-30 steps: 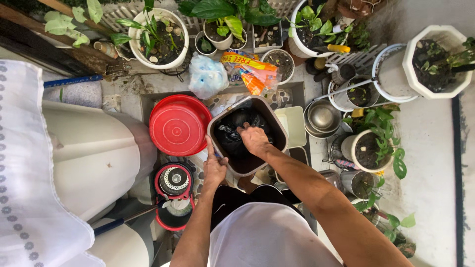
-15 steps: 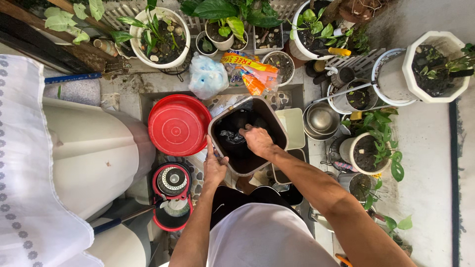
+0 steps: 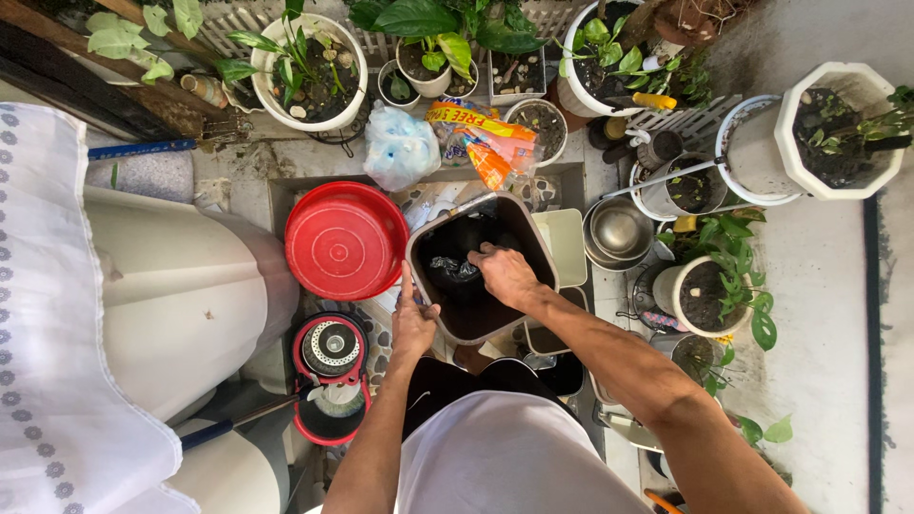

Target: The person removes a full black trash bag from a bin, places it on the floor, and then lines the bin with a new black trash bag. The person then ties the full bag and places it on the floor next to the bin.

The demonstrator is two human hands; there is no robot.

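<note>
- Centrally, a brown square bin (image 3: 533,249) stands at the middle of the frame, its opening facing up.
- Black plastic bag (image 3: 455,276): crumpled inside the bin, glossy, filling the left part of the interior.
- Right hand (image 3: 505,273): reaches into the bin from the lower right, fingers curled down onto the bag; whether they pinch the plastic cannot be told.
- Left hand (image 3: 413,319): clamped on the bin's lower-left rim, forefinger stretched up along the edge.
- Hands are apart, one at the rim, one inside.
- Red round basin (image 3: 341,242): upside down, just left of the bin, touching its side.
- Red mop spinner bucket (image 3: 331,357): lower left of the bin, near the left wrist.
- Stacked steel bowls (image 3: 620,227): right of the bin.
- Pale square tub (image 3: 564,244): between the bin and the bowls.
- Blue-white plastic bag (image 3: 400,147): above the bin, beside an orange-and-yellow packet (image 3: 487,141).
- White potted plants: along the top edge and the right side of the frame.
- White lace cloth (image 3: 48,314): far left edge.
</note>
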